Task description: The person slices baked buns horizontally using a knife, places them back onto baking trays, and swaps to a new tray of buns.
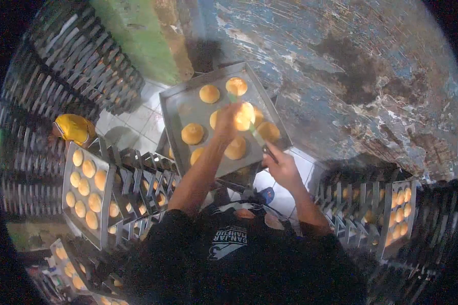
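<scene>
My left hand (229,121), smeared by motion, is closed around a golden round bun (244,117) above the metal baking tray (174,116). My right hand (284,168) grips the dark handle of a knife (257,136) with a pale, flat blade. The blade points up and left, and its tip is at or close to the held bun; contact is hard to make out. Several more buns (192,133) sit on the tray around and under my hands. A blurred greenish patch (232,97) shows just beyond my left hand.
Stacked trays of buns (85,189) stand at my left, and another rack of bun trays (398,213) is at my right. A person in a yellow shirt (75,129) is at the far left. A worn, peeling wall (341,76) rises behind the tray, above white floor tiles (130,119).
</scene>
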The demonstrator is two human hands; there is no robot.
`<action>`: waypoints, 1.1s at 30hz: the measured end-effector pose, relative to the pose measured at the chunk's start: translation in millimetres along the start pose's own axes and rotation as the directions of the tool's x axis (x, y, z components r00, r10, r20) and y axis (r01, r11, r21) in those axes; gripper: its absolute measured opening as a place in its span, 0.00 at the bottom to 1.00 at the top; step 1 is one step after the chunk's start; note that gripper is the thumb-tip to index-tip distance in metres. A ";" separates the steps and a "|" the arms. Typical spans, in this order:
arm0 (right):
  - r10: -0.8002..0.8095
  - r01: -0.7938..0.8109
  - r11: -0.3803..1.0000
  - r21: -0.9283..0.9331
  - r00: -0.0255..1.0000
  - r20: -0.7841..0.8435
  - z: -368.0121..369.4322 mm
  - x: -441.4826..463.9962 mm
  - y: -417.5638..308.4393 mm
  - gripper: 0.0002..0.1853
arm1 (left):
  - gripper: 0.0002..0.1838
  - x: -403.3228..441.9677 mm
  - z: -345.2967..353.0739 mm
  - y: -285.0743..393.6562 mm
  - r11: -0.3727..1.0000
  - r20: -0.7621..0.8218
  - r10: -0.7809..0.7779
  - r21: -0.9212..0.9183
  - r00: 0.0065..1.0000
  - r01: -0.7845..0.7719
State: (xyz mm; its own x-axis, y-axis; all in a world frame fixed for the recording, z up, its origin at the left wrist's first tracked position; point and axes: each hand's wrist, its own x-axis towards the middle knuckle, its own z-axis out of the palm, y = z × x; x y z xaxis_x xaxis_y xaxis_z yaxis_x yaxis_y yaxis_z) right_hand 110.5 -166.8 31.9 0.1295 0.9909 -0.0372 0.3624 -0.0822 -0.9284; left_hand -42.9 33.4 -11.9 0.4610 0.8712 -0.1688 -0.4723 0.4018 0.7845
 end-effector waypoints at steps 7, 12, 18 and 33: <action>-0.097 0.094 0.992 -0.088 0.995 -0.028 29.0 10.0 34.3 0.26 | 0.24 -21.2 -0.1 -21.8 0.842 0.097 0.369 0.387 0.924 -0.377; -0.129 0.118 0.987 -0.106 0.987 -0.100 39.5 18.5 39.2 0.24 | 0.22 -6.8 -17.7 -13.2 0.946 0.037 0.256 0.195 0.966 -0.259; -0.065 0.061 0.990 -0.124 0.997 -0.028 60.8 12.8 40.0 0.24 | 0.24 -17.7 -38.3 -22.3 0.688 0.005 0.464 0.628 0.886 -0.364; 0.191 -0.193 0.976 0.096 0.981 0.025 32.8 -18.1 52.3 0.27 | 0.33 58.2 -183.0 64.5 0.874 -0.762 0.287 0.456 0.581 0.166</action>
State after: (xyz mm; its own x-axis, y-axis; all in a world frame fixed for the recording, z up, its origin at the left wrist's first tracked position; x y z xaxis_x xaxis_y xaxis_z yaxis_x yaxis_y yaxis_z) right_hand 96.8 -185.6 -28.2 0.1731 0.9592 -0.2236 0.2399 -0.2613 -0.9350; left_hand -184.1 161.6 -80.4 -0.4402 0.8361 -0.3272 0.0065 0.3674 0.9300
